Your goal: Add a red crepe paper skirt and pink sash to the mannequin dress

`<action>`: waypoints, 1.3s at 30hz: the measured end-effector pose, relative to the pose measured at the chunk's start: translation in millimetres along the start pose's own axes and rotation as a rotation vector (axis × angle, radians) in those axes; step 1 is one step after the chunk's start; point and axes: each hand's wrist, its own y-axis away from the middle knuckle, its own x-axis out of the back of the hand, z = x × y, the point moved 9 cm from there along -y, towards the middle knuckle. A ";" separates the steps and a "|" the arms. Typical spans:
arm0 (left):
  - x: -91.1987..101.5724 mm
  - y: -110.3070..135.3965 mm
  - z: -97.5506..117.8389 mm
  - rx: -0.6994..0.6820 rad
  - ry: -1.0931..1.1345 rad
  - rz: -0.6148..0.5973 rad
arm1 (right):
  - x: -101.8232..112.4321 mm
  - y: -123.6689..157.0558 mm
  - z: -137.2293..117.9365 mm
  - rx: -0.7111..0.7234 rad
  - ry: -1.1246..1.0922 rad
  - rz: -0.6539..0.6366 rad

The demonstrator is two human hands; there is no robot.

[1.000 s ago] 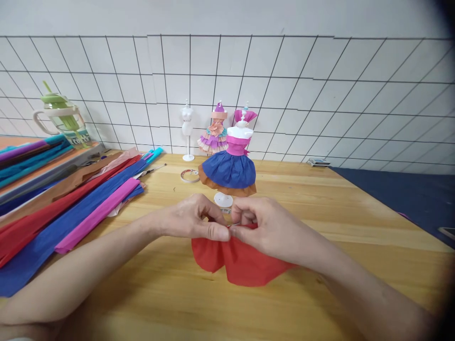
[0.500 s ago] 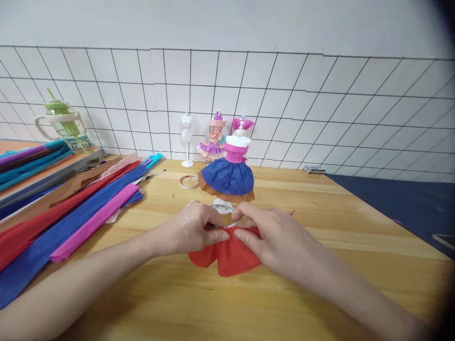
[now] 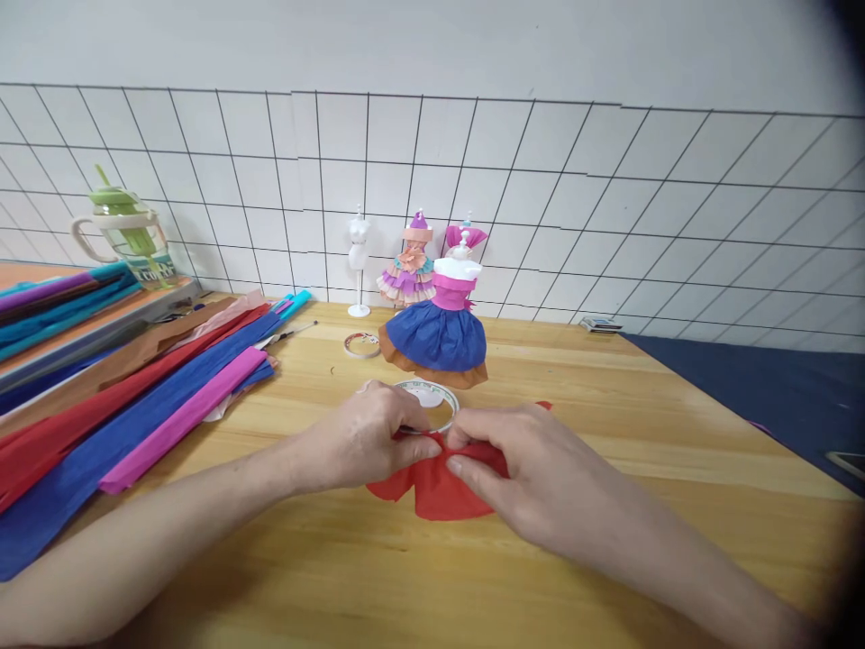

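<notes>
A piece of red crepe paper [image 3: 450, 494] hangs from the fingers of both hands, its top edge gathered into folds. My left hand [image 3: 375, 433] pinches that edge between thumb and fingers. Close beside it, my right hand [image 3: 520, 455] pinches the same edge, with part of the paper hidden behind it. Just beyond the fingertips lies a white roll of tape [image 3: 454, 401], its near side covered by the hands. Behind it stands a mini mannequin [image 3: 458, 269] in a pink top and a blue paper skirt [image 3: 436, 341] with a brown under-layer.
Long strips of crepe paper [image 3: 159, 406] cover the table's left side, with scissors [image 3: 297, 332] near their far end. A second tape ring [image 3: 362, 345], a bare white mannequin [image 3: 358, 257] and a ruffled paper dress [image 3: 409, 270] stand farther back. A green-lidded cup [image 3: 128, 234] is far left.
My right fingers have shifted slightly along the gathered edge, and more of the tape roll's ring shows behind the hands. Both hands still pinch the red paper.
</notes>
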 end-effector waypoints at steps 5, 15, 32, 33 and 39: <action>1.3 1.3 6.1 -0.054 -0.008 0.017 | 1.2 -1.7 2.7 -0.029 -0.036 0.014; 4.3 2.8 10.9 -0.072 -0.033 0.029 | 5.2 -0.4 5.0 -0.093 -0.018 0.111; 4.5 3.1 3.2 0.032 0.232 -0.070 | 10.4 -4.3 2.2 -0.079 -0.119 0.173; 2.9 2.6 -0.3 0.077 0.273 -0.090 | 11.4 -3.6 0.6 -0.068 -0.106 0.180; -14.2 1.2 -14.8 0.190 0.533 -0.237 | 12.6 -1.3 -1.3 -0.063 -0.016 0.199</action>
